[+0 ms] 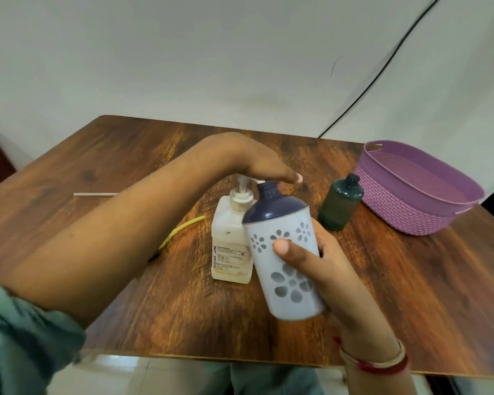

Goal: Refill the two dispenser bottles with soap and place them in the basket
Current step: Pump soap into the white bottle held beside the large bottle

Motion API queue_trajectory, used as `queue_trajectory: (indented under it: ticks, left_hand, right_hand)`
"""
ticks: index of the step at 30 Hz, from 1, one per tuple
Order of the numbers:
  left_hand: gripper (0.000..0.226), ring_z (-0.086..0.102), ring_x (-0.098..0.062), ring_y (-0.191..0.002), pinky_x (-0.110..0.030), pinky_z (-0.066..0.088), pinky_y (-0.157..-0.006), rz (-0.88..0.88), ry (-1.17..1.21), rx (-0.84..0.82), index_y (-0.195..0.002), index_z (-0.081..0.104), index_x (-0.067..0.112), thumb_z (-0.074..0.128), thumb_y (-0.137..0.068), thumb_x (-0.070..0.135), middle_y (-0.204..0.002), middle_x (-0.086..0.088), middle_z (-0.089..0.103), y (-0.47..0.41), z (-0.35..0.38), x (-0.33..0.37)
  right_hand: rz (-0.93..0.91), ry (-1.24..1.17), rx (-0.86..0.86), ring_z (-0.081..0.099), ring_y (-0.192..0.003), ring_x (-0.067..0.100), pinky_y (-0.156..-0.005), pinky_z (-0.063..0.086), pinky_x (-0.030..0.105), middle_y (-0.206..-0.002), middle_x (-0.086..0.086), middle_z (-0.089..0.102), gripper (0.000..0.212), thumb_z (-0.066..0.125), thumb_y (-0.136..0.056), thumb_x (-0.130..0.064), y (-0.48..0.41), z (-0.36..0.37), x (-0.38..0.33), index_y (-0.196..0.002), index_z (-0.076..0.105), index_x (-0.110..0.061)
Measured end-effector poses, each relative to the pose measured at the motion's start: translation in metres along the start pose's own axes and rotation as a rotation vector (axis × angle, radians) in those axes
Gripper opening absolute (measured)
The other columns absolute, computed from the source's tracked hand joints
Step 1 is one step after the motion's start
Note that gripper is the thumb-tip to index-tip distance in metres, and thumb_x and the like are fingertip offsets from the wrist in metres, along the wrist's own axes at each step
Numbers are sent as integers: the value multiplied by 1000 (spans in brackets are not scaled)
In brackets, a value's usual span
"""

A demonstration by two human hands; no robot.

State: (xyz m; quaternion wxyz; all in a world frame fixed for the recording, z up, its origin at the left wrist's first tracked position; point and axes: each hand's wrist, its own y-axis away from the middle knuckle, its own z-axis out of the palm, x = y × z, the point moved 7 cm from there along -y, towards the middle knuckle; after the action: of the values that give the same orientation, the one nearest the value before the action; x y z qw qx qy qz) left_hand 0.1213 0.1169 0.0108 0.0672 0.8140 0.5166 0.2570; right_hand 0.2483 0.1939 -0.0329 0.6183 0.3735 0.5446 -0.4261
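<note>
My right hand (320, 269) grips a white dispenser bottle (283, 252) with flower cut-outs and a dark blue top; it has no cap and tilts left, its open neck under the pump spout. My left hand (257, 163) rests flat on the white pump head of a clear soap bottle (231, 240) standing on the table. A dark green bottle (340, 203) stands uncapped to the right, apart from both hands. The purple basket (405, 212) sits at the table's right edge with nothing visible inside.
The wooden table (126, 155) carries a thin white tube (96, 194) at the left and a yellow strip (180, 228) partly hidden under my left forearm. A black cable (382, 69) runs down the wall behind the basket.
</note>
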Motion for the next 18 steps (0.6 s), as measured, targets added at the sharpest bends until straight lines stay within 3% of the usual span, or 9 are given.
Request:
queue_trajectory:
  ticks: [5, 11, 18]
  left_hand:
    - [51, 61, -23, -99, -47, 41, -100, 7, 244, 74, -90, 68, 22, 28, -97, 52, -103, -4, 65, 7, 9, -11]
    - [55, 54, -18, -111, -44, 34, -105, 2, 56, -13, -101, 63, 19, 22, -97, 56, -114, 0, 59, 12, 2, 4]
    - [49, 59, -19, -105, -44, 36, -105, 45, 147, 104, -95, 69, 17, 27, -101, 41, -110, -3, 65, 8, 4, -2]
  right_hand:
    - [11, 6, -24, 72, -75, 18, -61, 55, 23, -90, 6, 74, 46, 77, -60, -36, -2, 5, 5, -102, 62, -24]
    - [4, -10, 6, 72, -75, 19, -60, 55, 24, -91, 7, 74, 54, 77, -57, -37, 1, 3, 1, -106, 60, -22]
    - [-9, 14, 18, 72, -75, 19, -60, 54, 23, -91, 7, 73, 56, 76, -59, -34, -1, 2, 5, -109, 59, -17]
